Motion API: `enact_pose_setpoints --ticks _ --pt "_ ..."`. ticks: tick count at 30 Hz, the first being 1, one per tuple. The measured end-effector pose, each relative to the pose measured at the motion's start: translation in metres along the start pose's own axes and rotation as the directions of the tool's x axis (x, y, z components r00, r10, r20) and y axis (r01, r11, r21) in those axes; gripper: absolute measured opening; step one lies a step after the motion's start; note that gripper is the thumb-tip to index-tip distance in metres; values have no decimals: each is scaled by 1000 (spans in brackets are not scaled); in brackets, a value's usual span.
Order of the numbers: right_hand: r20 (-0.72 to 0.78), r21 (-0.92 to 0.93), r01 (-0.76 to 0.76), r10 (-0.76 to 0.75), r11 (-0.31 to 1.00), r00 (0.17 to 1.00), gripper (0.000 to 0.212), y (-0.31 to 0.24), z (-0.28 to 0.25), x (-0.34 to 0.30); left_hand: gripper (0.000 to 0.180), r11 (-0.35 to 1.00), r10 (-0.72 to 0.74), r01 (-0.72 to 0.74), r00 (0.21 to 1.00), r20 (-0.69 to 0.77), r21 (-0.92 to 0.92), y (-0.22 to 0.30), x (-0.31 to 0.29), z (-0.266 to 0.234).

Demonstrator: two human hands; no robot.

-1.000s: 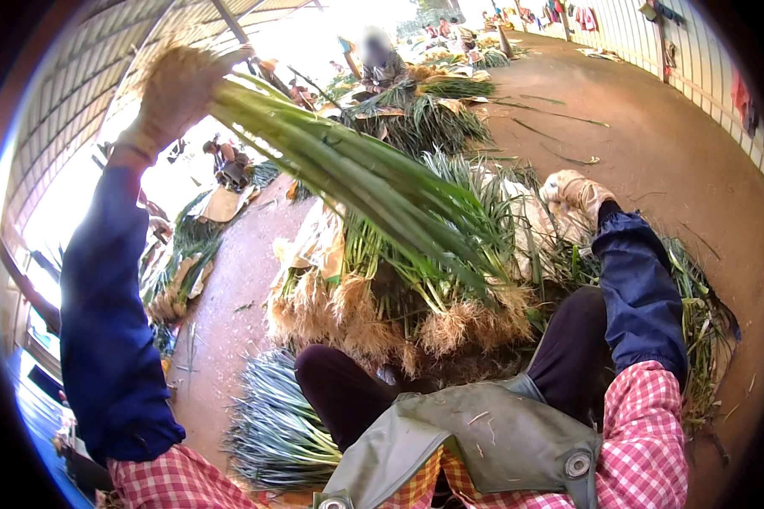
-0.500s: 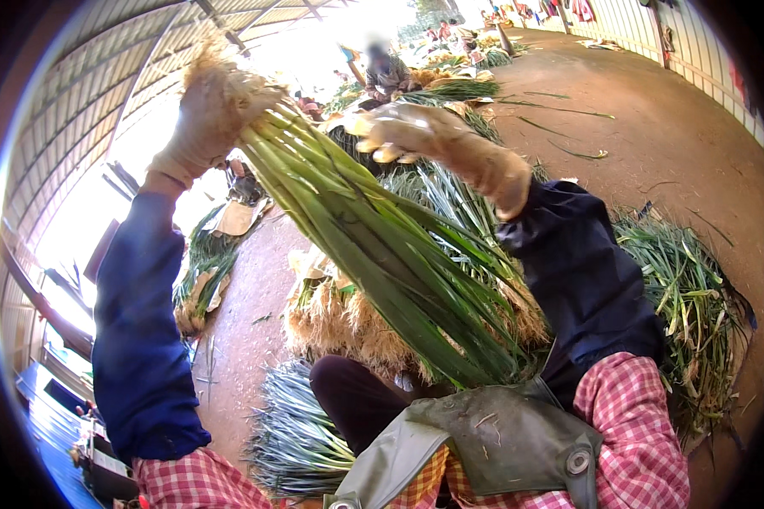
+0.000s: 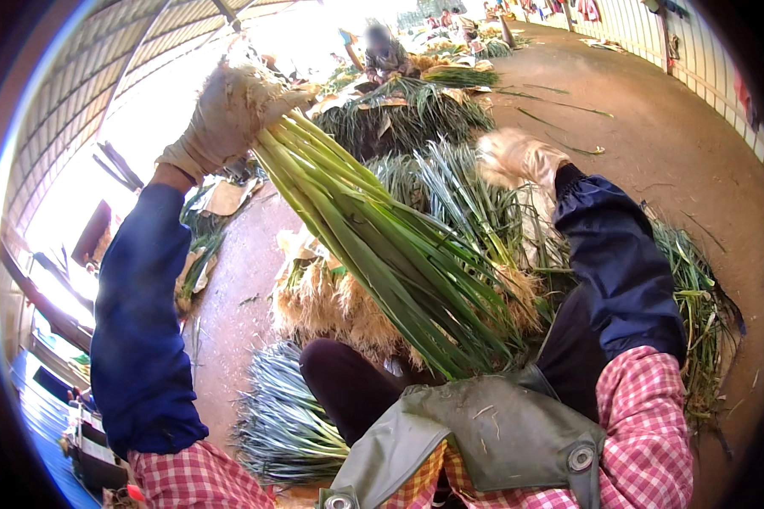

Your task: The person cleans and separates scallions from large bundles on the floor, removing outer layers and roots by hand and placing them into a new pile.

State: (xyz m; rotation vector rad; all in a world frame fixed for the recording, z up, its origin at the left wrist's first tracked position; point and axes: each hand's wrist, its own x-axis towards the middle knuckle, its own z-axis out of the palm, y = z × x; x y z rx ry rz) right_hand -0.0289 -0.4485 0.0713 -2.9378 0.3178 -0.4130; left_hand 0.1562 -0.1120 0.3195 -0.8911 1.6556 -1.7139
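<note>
My left hand (image 3: 229,114), in a pale work glove, is raised at the upper left. It is closed round the root end of a bunch of green onions (image 3: 356,216). The bunch hangs at a slant, its green leaves reaching down to the right toward my lap. My right hand (image 3: 522,159), gloved too, is held out on the right, apart from the bunch. Motion smears its fingers, so I cannot make out whether they are closed. Beneath the held bunch lies a pile of green onions with tan, stringy roots (image 3: 335,301).
Bluish-green leaves (image 3: 289,416) lie by my knee. More onion heaps lie at the right (image 3: 692,305) and farther ahead (image 3: 399,114). A person (image 3: 386,55) sits at the back among onions. The brown floor (image 3: 628,119) stretches toward a pale wall (image 3: 705,76).
My right hand has swung right, away from the bunch. My left hand, still gripping the bunch, has shifted slightly right and down.
</note>
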Motion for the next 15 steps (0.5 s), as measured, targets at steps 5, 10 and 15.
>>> enact_pose_setpoints --ticks 5,10,15 --pt "232 -435 -241 367 867 901 30 45 40 -51 49 999 -19 23 996 90 -48 -1 -16 6" --pt "-439 360 549 -382 755 813 42 -97 -15 -27 48 1000 25 -25 997 70 -4 7 7 13" --pt "-552 378 669 -425 640 718 50 -178 -2 -5 57 1000 25 -25 995 94 3 6 8 23"
